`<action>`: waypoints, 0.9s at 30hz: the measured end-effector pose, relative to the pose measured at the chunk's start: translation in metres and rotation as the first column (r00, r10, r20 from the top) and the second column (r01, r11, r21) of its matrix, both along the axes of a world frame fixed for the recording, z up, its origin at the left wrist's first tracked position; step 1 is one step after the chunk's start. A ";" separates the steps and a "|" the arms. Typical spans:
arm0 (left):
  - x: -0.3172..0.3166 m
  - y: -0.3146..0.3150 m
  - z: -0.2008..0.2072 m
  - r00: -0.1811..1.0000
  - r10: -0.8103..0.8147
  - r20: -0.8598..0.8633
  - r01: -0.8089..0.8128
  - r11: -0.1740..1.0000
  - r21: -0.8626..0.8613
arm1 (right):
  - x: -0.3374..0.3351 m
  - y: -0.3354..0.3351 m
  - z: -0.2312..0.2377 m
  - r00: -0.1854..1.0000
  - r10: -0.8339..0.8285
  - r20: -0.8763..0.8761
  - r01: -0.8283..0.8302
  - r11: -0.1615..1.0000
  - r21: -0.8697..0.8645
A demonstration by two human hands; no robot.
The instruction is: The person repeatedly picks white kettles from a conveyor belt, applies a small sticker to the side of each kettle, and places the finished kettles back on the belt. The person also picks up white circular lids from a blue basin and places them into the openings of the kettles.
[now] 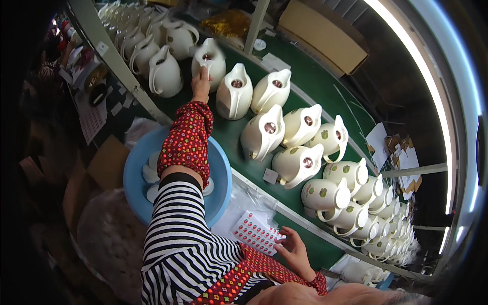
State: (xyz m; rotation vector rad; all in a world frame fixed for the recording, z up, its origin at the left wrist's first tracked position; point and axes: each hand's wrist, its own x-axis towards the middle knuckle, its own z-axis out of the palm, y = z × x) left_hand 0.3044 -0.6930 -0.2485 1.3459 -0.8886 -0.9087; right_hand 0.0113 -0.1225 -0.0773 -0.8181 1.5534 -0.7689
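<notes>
Left hand [201,87]: reaches far forward on a stretched arm, fingers against the handle side of a cream pitcher [216,62]; whether they wrap round the handle, I cannot tell.
Right hand [296,254]: low and close to the body, thumb and fingers bent at the right edge of a sticker sheet [253,235]; whether they pinch it is unclear.
Sleeves: black-and-white striped knit, with red patterned oversleeves [185,134] gathered at the wrists.
Touched pitcher: upright on the green tabletop [230,136], smooth and rounded.
Other pitchers [235,99]: pale and glossy, with pointed spouts, looped handles and shiny reddish openings; those at the right lie tipped over, bases showing.
Sheet: thin, white, printed with rows of small red marks, beside crinkled clear plastic [254,198].
Basin [220,173]: round blue plastic under the left forearm, holding white discs [152,192] partly covered by the sleeve.
Hard to see: the left fingertips' exact contact, the overlapping far-right pitchers, and a blurred pale shape cut off by the lower edge.
</notes>
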 end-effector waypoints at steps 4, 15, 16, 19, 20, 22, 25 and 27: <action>0.027 0.002 -0.034 0.966 -0.252 -0.058 0.257 0.958 0.124 | 0.008 -0.049 -0.002 0.887 0.334 -0.318 -0.373 0.926 -0.067; 0.137 0.235 0.052 0.188 -0.641 0.745 0.369 0.749 0.551 | 0.168 -0.222 -0.072 0.332 0.603 -0.725 -0.932 0.327 -0.155; 0.144 0.260 0.050 0.107 -0.664 0.740 0.286 0.734 0.617 | 0.185 -0.231 -0.091 0.190 0.617 -0.764 -0.963 0.269 -0.022; 0.157 0.300 0.039 -0.079 -0.669 0.739 0.311 0.688 0.656 | 0.222 -0.243 -0.133 0.088 0.626 -0.775 -0.926 0.338 0.168; 0.157 0.305 0.035 -0.035 -0.684 0.729 0.361 0.672 0.647 | 0.229 -0.242 -0.151 0.131 0.635 -0.761 -0.912 0.378 0.158; 0.147 0.303 0.029 0.042 -0.710 0.703 0.496 0.625 0.602 | 0.233 -0.237 -0.179 0.201 0.649 -0.734 -0.866 0.467 0.175; 0.123 0.294 0.011 0.004 -0.702 0.712 0.647 0.545 0.533 | 0.239 -0.232 -0.202 0.337 0.684 -0.647 -0.695 0.644 0.320; 0.115 0.290 -0.002 0.013 -0.722 0.692 0.612 0.553 0.566 | 0.241 -0.225 -0.197 0.240 0.716 -0.656 -0.715 0.587 0.379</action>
